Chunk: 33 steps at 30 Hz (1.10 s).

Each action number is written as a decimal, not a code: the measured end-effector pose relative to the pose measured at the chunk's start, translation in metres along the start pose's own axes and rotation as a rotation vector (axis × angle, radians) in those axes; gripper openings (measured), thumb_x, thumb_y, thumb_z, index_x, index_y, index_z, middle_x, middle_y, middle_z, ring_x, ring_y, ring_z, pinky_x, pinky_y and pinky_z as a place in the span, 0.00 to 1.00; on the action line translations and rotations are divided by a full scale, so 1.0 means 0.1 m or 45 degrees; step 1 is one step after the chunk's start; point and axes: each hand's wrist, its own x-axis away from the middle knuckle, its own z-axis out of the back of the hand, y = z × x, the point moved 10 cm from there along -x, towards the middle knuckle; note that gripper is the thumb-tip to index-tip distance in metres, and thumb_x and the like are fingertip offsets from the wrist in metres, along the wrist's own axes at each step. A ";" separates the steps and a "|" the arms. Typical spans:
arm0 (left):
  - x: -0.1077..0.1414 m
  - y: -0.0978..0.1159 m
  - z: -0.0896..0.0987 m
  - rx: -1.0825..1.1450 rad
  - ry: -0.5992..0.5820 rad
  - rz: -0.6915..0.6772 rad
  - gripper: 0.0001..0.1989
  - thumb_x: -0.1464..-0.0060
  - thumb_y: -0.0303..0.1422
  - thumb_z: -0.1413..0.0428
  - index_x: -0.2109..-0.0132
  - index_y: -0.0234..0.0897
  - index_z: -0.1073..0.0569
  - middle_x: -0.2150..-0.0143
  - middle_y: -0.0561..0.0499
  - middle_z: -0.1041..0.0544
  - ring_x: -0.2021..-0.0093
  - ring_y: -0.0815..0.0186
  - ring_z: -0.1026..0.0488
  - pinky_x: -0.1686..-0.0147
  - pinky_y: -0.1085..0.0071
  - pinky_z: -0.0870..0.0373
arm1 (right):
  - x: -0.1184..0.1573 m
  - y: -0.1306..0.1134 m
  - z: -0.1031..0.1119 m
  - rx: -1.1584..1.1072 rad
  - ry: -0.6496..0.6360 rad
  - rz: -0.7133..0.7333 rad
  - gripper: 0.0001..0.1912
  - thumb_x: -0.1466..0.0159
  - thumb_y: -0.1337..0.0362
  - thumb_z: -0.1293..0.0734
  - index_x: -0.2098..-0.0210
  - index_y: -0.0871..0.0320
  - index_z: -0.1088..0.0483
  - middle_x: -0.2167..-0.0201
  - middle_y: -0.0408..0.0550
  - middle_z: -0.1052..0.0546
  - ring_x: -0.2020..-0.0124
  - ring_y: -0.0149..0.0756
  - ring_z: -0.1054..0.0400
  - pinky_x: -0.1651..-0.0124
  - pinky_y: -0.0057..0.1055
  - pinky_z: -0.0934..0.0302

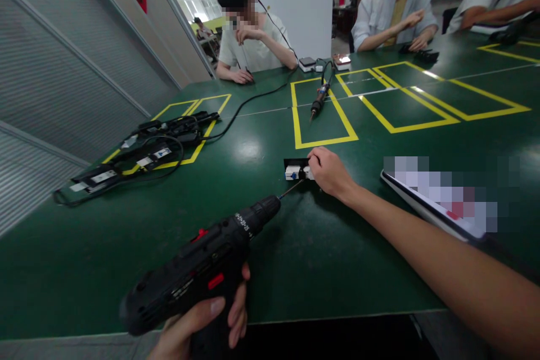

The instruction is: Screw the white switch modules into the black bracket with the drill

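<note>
Along the left edge of the green surface (346, 270), black gear (189, 129) is lying over yellow outlines, its cable running far and right. Bare surface is stretching between this gear and the near edge. The left hand (192, 320) is gripping the drill (202, 264) at the near edge, fingers wrapping around its handle. The drill's long axis is slanting from near left to far right, its bit (291, 189) pointing at the block (292, 172); whether they are touching, I cannot tell. The block is sitting mid-surface, its long axis running left to right, with a black plate standing on its far side. The right hand (331, 171) is clamping the block's right end, well apart from the left hand. Beyond them, a screwdriver (321, 98) is pointing near and slightly left inside a yellow outline. At right, a tablet (439, 197) is lying beside the right forearm.
</note>
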 end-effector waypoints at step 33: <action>0.01 0.05 -0.04 -0.058 -0.001 0.011 0.18 0.48 0.38 0.50 0.52 0.34 0.38 0.75 0.51 0.33 0.79 0.63 0.31 0.75 0.63 0.35 | 0.00 0.01 0.01 -0.004 0.006 -0.011 0.12 0.36 0.66 0.47 0.70 0.59 0.34 0.69 0.51 0.28 0.65 0.36 0.35 0.61 0.32 0.44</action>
